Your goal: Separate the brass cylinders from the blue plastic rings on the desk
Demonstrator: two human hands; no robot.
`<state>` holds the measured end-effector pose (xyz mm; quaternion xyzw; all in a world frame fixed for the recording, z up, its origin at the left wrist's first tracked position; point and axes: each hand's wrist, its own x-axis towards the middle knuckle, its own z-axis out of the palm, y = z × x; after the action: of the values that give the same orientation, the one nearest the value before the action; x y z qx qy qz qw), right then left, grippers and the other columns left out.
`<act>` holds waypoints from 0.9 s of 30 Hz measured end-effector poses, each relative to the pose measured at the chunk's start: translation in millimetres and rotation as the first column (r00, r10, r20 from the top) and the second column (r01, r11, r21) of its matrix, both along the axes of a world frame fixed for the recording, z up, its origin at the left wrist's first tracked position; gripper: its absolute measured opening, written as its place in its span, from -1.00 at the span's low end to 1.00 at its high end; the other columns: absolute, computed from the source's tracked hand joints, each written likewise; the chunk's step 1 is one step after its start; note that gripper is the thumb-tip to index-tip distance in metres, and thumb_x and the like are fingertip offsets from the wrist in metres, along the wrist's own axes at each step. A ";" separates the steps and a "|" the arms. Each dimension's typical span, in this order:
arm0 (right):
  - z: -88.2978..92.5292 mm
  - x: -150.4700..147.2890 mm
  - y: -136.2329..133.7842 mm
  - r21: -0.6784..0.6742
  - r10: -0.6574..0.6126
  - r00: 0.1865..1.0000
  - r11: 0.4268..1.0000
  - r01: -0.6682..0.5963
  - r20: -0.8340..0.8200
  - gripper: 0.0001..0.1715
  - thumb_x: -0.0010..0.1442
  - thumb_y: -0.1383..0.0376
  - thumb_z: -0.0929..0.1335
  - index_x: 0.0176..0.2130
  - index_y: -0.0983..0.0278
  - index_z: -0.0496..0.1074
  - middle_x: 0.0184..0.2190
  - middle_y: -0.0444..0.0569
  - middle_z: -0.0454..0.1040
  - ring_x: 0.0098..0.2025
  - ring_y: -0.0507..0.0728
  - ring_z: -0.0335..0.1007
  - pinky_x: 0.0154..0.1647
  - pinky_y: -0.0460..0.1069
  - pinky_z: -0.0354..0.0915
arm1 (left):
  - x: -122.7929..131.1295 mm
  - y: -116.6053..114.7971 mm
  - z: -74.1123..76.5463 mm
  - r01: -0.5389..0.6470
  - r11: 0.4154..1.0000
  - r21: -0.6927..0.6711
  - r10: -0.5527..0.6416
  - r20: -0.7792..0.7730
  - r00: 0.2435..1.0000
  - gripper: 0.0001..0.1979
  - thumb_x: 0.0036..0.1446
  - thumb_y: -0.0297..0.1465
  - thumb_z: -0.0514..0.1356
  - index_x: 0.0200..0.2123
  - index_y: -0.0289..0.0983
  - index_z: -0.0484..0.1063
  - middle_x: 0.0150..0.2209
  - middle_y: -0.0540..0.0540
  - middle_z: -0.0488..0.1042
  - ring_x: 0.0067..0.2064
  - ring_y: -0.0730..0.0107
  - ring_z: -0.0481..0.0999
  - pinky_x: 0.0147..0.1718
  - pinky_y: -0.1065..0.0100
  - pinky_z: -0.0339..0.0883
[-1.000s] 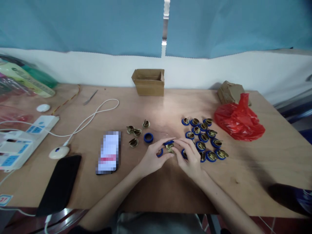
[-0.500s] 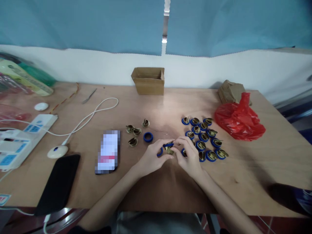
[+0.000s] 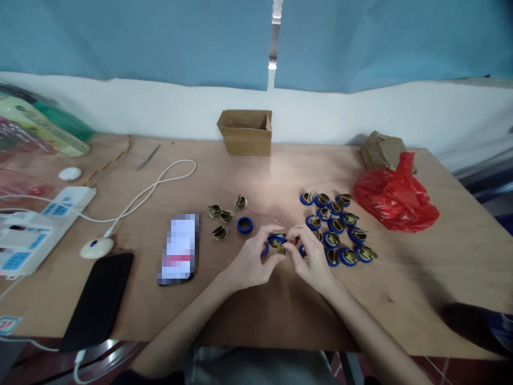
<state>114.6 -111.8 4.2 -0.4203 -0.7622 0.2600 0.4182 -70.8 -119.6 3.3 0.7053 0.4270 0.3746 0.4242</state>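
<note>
Fingertips (image 3: 269,235) of the left hand (image 3: 250,262) and right hand (image 3: 310,256) pinched together around a blue ring (image 3: 276,239) and a small brass-coloured part (image 3: 279,247), held just above the wooden table (image 3: 248,305), near its front middle. Just right, touching the right hand: a cluster of assembled blue-and-brass pieces (image 3: 336,227). Left: a loose blue ring (image 3: 244,224) beside four bare brass parts (image 3: 223,218). Further off: crinkled red plastic bag (image 3: 395,198), open cardboard box (image 3: 245,131), black phone (image 3: 98,299), white power strip (image 3: 36,230). No legible writing.
</note>
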 end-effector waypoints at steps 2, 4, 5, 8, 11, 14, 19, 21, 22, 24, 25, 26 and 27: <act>-1.1 -0.1 -0.6 0.001 0.009 1.000 1.000 -0.009 0.010 -0.87 0.34 0.44 0.27 -0.23 0.21 0.27 -0.31 -0.08 0.31 -0.32 0.08 0.30 -0.32 -0.02 0.31 | 1.0 -1.0 0.3 -0.004 1.000 -0.003 0.004 -0.004 1.000 -0.53 0.18 -0.46 0.24 0.14 -0.19 0.23 0.01 -0.17 0.49 -0.14 0.29 0.55 -0.19 0.30 0.45; -3.4 -0.3 -1.0 0.019 0.015 0.999 1.000 -0.015 0.037 -0.87 0.35 0.44 0.26 -0.21 0.21 0.26 -0.29 -0.07 0.31 -0.31 0.09 0.29 -0.30 -0.01 0.31 | 2.3 -1.3 -0.8 -0.011 1.000 -0.016 0.011 0.010 1.000 -0.54 0.20 -0.47 0.22 0.14 -0.19 0.23 0.01 -0.16 0.49 -0.15 0.31 0.54 -0.21 0.31 0.44; -4.7 -0.4 -1.2 0.030 0.021 0.998 0.999 -0.023 0.056 -0.87 0.35 0.45 0.26 -0.20 0.21 0.26 -0.28 -0.06 0.31 -0.30 0.09 0.30 -0.29 0.00 0.31 | 3.0 -1.3 -1.7 -0.017 1.000 -0.022 0.017 0.021 1.000 -0.55 0.20 -0.47 0.21 0.14 -0.19 0.23 0.01 -0.16 0.48 -0.13 0.30 0.55 -0.19 0.31 0.44; -7.5 -0.7 -2.1 0.055 0.040 0.995 0.997 -0.045 0.097 -0.87 0.36 0.45 0.25 -0.17 0.22 0.26 -0.24 -0.02 0.32 -0.24 0.12 0.32 -0.26 0.01 0.32 | 4.1 -0.3 -4.6 -0.037 0.999 -0.029 0.039 0.052 0.998 -0.58 0.21 -0.47 0.20 0.12 -0.20 0.24 0.02 -0.16 0.48 -0.04 0.26 0.55 -0.10 0.28 0.44; -4.5 -0.7 -3.4 0.065 0.026 0.997 0.997 -0.031 0.073 -0.89 0.36 0.43 0.28 -0.17 0.22 0.29 -0.24 -0.03 0.34 -0.24 0.11 0.32 -0.25 0.01 0.31 | 2.0 2.7 -6.2 -0.054 0.998 -0.042 0.056 0.068 0.996 -0.61 0.25 -0.48 0.16 0.13 -0.22 0.25 0.04 -0.19 0.47 0.01 0.25 0.54 -0.05 0.26 0.45; 3.0 0.2 -3.7 0.029 -0.039 0.999 0.999 0.040 -0.014 -0.88 0.35 0.39 0.33 -0.12 0.20 0.32 -0.26 -0.06 0.36 -0.28 0.10 0.32 -0.26 0.00 0.29 | -2.9 6.6 -5.9 -0.049 0.996 -0.070 0.054 0.077 0.996 -0.61 0.31 -0.48 0.08 0.19 -0.22 0.25 0.06 -0.19 0.47 -0.01 0.29 0.54 -0.12 0.32 0.47; 6.1 1.3 0.9 -0.209 -0.068 0.992 0.977 0.044 -0.108 -0.90 0.36 0.27 0.33 -0.10 0.20 0.38 -0.38 -0.15 0.32 -0.39 0.06 0.24 -0.34 -0.02 0.22 | -5.9 9.2 -6.0 0.038 0.999 -0.015 -0.037 0.083 0.996 -0.56 0.34 -0.51 0.03 0.25 -0.16 0.29 0.21 -0.18 0.43 0.17 0.22 0.47 0.10 0.22 0.42; 2.7 -0.2 2.3 -0.292 -0.035 0.986 0.956 -0.014 -0.161 -0.88 0.38 0.22 0.31 -0.21 0.21 0.39 -0.39 -0.14 0.31 -0.38 0.06 0.23 -0.35 -0.03 0.20 | -3.9 9.5 -6.9 0.030 1.000 -0.001 -0.030 0.116 0.993 -0.56 0.37 -0.47 0.02 0.28 -0.16 0.27 0.24 -0.19 0.41 0.26 0.18 0.40 0.24 0.12 0.30; 0.8 -1.5 2.4 -0.325 -0.033 0.980 0.945 -0.033 -0.195 -0.85 0.38 0.20 0.31 -0.25 0.21 0.38 -0.39 -0.14 0.30 -0.38 0.06 0.22 -0.36 -0.03 0.19 | -2.8 9.6 -7.3 0.004 1.000 -0.017 -0.001 0.154 0.988 -0.57 0.40 -0.44 0.00 0.29 -0.17 0.26 0.24 -0.20 0.42 0.27 0.19 0.39 0.27 0.09 0.27; -2.6 -4.3 1.7 -0.367 -0.039 0.966 0.928 -0.059 -0.254 -0.80 0.37 0.18 0.32 -0.29 0.21 0.34 -0.42 -0.16 0.25 -0.41 0.05 0.18 -0.40 -0.04 0.16 | -1.0 9.9 -7.4 -0.057 0.995 -0.082 0.077 0.259 0.963 -0.58 0.45 -0.35 -0.07 0.30 -0.18 0.24 0.23 -0.23 0.43 0.28 0.20 0.40 0.27 0.08 0.28; -3.9 -5.6 1.0 -0.377 -0.045 0.961 0.924 -0.064 -0.273 -0.78 0.36 0.17 0.33 -0.31 0.21 0.32 -0.43 -0.17 0.22 -0.42 0.04 0.15 -0.41 -0.05 0.14 | -0.4 9.9 -7.0 -0.070 0.991 -0.117 0.103 0.305 0.947 -0.58 0.46 -0.31 -0.08 0.30 -0.19 0.25 0.22 -0.24 0.43 0.28 0.20 0.40 0.26 0.09 0.30; -4.9 -6.5 0.2 -0.380 -0.052 0.957 0.923 -0.062 -0.285 -0.78 0.35 0.17 0.34 -0.31 0.21 0.31 -0.44 -0.18 0.21 -0.43 0.03 0.13 -0.42 -0.05 0.13 | 0.0 9.7 -6.5 -0.068 0.987 -0.144 0.113 0.338 0.934 -0.59 0.46 -0.28 -0.07 0.28 -0.20 0.27 0.22 -0.26 0.43 0.27 0.20 0.41 0.24 0.11 0.32; -5.8 -7.0 -0.6 -0.377 -0.060 0.955 0.925 -0.056 -0.290 -0.78 0.35 0.17 0.34 -0.31 0.21 0.30 -0.44 -0.19 0.21 -0.44 0.03 0.12 -0.43 -0.06 0.12 | 0.3 9.4 -6.1 -0.053 0.986 -0.157 0.107 0.353 0.929 -0.59 0.44 -0.25 0.00 0.26 -0.21 0.29 0.24 -0.27 0.41 0.27 0.18 0.42 0.22 0.13 0.35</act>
<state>107.5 -112.4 -1.6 -0.4506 -0.6254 0.4624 0.4382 -70.5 -110.2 -2.7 0.5738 0.3965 0.4826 0.5297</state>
